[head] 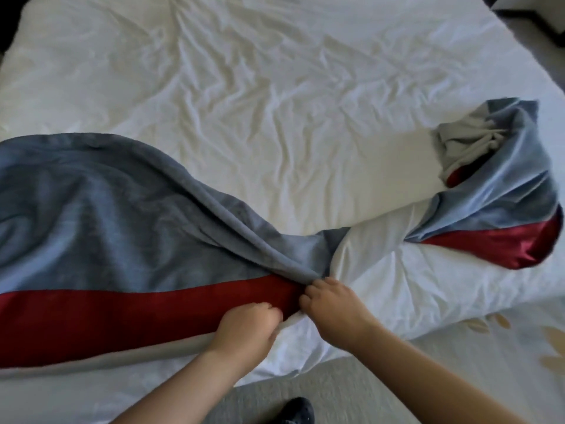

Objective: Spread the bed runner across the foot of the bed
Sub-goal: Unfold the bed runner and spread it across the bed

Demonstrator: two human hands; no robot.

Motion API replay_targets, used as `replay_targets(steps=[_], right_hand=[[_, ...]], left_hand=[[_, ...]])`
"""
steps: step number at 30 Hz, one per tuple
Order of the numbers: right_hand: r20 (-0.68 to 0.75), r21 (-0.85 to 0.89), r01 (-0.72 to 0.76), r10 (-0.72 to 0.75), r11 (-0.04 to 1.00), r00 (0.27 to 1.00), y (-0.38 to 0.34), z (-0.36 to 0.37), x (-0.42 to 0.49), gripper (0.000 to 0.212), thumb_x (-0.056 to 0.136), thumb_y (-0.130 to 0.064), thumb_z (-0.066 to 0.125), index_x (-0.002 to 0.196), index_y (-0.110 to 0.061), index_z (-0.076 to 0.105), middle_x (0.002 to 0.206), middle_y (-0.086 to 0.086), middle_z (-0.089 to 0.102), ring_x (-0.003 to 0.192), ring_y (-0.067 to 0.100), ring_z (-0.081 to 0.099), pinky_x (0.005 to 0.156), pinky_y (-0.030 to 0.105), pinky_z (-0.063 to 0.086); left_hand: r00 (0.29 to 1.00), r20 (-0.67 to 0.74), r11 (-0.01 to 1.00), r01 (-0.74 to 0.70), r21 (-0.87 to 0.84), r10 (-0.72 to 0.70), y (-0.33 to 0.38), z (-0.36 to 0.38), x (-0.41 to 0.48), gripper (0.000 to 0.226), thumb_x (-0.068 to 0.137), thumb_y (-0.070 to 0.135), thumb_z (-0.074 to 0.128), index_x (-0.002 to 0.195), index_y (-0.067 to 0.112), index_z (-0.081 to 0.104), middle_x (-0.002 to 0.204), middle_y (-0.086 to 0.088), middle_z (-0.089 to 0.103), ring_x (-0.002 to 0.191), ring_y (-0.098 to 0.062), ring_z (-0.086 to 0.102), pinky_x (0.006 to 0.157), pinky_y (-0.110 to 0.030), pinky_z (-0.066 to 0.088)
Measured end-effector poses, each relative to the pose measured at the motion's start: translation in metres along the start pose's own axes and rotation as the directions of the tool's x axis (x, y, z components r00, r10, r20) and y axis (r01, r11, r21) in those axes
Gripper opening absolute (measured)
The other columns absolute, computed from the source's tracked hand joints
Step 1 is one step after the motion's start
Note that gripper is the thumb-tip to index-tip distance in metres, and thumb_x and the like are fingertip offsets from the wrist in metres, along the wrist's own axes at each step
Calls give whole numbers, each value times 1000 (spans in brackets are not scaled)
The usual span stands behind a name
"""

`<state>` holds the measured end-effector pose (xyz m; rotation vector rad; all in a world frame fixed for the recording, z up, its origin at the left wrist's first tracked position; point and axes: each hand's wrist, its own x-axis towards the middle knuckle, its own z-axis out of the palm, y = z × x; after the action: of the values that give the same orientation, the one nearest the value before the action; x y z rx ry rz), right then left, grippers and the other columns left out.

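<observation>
- No legible text, labels, brand marks, numbers or signs appear in the head view.
- Bed runner (122,215): plain blue-grey and red bands, no lettering.
- White bed cover (275,87): unmarked.
- Floor covering (519,338): leaf motif only, no characters.

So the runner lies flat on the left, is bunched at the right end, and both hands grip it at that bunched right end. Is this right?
Not quite. In the head view both the left hand and right hand grip the runner at its narrow twisted middle, not the right end. The rest holds.
</observation>
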<state>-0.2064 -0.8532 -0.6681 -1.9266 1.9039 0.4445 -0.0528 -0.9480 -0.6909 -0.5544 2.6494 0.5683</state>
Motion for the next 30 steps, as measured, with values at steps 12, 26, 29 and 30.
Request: replay_targets(steps=[12,26,29,30], right_hand=[[-174,537,-126,255,834,951,20,11,-20,20,86,-20,46,99,-18,62,93,1,61,83,21,57,64,32,45],[107,52,106,-111,993,988,67,-11,30,30,82,-45,51,81,-18,62,71,-2,59,75,17,43,68,32,29],[209,72,50,-64,996,976,82,-34,50,17,82,-28,54,85,-19,67,79,-2,64,86,20,52,75,34,30],[206,98,-14,-7,995,979,89,-44,60,18,82,-25,53,89,-19,67,85,0,65,90,23,56,78,34,34]], left_hand=[[925,-263,961,-271,54,276,-1,-51,47,34,77,53,50,67,24,64,67,8,62,65,-12,60,55,-29,48],[879,-53,842,-434,321,473,-62,-81,97,24,48,2,74,61,17,59,61,3,57,54,-18,56,40,-26,45],[885,-109,879,-422,222,453,-76,-95,108,23,53,0,75,64,16,62,58,4,59,49,-17,57,37,-26,45],[892,-130,896,-409,174,433,-81,-101,114,21,58,-2,73,68,14,64,60,2,61,52,-19,60,38,-28,47]])
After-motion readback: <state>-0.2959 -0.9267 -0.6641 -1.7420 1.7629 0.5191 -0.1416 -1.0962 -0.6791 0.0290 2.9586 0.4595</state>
